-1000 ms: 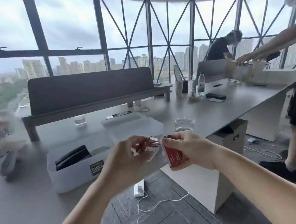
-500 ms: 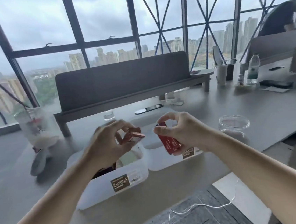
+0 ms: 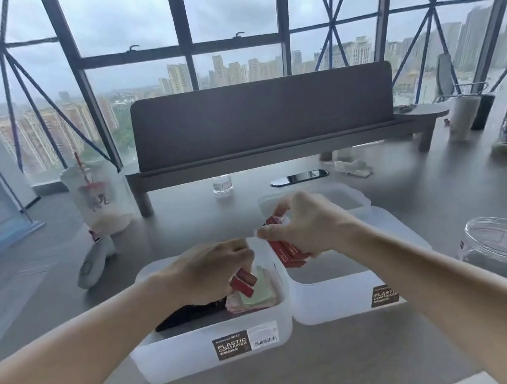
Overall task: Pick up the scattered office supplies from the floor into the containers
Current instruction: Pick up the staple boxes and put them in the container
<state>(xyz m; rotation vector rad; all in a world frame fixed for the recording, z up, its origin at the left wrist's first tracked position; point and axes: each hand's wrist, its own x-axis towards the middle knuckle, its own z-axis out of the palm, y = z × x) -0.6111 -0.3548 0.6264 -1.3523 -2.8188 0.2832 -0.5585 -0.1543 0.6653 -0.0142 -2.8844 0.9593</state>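
So there are two white plastic bins side by side on the grey desk (image 3: 187, 230), touching or nearly so along their inner walls. The left container (image 3: 212, 349) sits closest to the near desk edge, and the right container (image 3: 329, 302) is just beside it, a bit further back, with a third white tub (image 3: 352, 195) behind that one. To the right a clear glass jar (image 3: 502, 247) stands apart from the bins with bare desk between, and on the left there's open desk out to a white handheld gadget (image 3: 95, 261) and a plastic drink cup (image 3: 99, 195). Further back, a dark divider panel (image 3: 263, 115) runs across the desk, with a small glass (image 3: 222, 184) and a phone (image 3: 299, 177) in front of it. The left hand (image 3: 210, 271) is curled over the left container's opening, fingers closed around a small red box (image 3: 243, 282) that's tilted and hanging just above the stuff already in there, a green and pink sticky-note pad (image 3: 257, 297) and something black (image 3: 190, 317). The right hand (image 3: 308, 223) is up over the far rim of the right container, thumb and fingers pinched on a bunch of red boxes (image 3: 286, 251), looks like a few stacked, can't count them for sure. The right container looks bare inside from here. Both forearms come in low across the near edge of the desk.
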